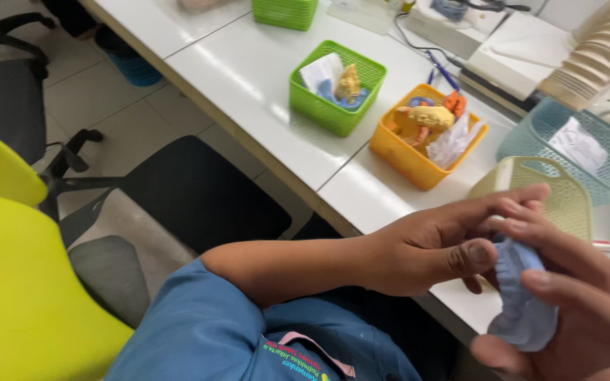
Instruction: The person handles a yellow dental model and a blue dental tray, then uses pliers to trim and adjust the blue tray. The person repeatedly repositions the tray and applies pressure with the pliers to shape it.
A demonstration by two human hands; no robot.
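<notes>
A pale blue dental cast (pixel 524 303) with a row of moulded teeth is held at the lower right, over the edge of the white table (pixel 248 77). My right hand (pixel 573 310) cups it from below and the side, thumb across its front. My left hand (pixel 446 243) reaches in from the left, its thumb pressed on the cast's upper left and its fingers stretched over the top. A blue sleeve covers my left upper arm.
On the table stand a green basket (pixel 337 85) with a yellowish cast and paper, an orange basket (pixel 425 137) with casts and a plastic bag, a beige basket (pixel 552 194) and a teal basket (pixel 573 144). Black and yellow-green chairs stand at left.
</notes>
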